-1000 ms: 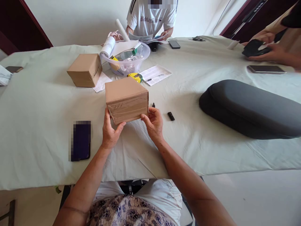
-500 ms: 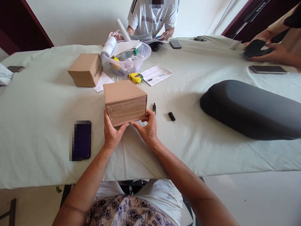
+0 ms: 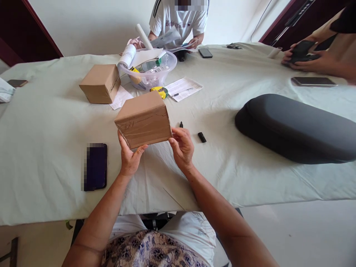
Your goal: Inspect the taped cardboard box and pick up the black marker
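Note:
A taped brown cardboard box (image 3: 143, 118) is held tilted just above the pale green tablecloth (image 3: 50, 126). My left hand (image 3: 129, 155) grips its lower left corner, thumb on the front face. My right hand (image 3: 183, 146) grips its lower right corner with curled fingers. A black pen (image 3: 181, 124) and its cap (image 3: 202, 137) lie just right of my right hand.
A dark phone (image 3: 96, 166) lies left of my hands. A second brown box (image 3: 100, 83), a clear bowl of tools (image 3: 151, 72), a yellow tape measure (image 3: 158, 91) and papers (image 3: 183, 88) sit farther back. A large grey case (image 3: 297, 126) lies to the right. Two other people sit at the far and right edges.
The box has been lifted and turned, its left side swinging toward me and tilting. My right hand moved from under the front edge to the right corner.

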Action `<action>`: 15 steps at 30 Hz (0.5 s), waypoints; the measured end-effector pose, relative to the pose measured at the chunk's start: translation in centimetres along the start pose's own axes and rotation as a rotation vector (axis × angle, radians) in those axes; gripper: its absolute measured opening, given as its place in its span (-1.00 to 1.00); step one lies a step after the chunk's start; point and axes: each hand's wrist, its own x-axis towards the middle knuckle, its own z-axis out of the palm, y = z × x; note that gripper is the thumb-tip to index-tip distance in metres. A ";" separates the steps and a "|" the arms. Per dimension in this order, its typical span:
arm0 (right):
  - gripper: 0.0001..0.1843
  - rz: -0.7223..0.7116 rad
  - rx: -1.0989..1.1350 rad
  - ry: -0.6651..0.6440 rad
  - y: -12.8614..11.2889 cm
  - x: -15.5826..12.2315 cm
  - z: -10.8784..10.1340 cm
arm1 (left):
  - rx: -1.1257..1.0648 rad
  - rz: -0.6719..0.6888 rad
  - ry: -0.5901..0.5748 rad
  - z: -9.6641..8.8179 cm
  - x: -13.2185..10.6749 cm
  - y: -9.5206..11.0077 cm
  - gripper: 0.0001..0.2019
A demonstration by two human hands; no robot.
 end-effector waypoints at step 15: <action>-0.66 -0.198 0.047 -0.017 -0.2 -0.1 -0.5 | -0.096 0.021 -0.010 -1.4 0.0 -0.7 -0.09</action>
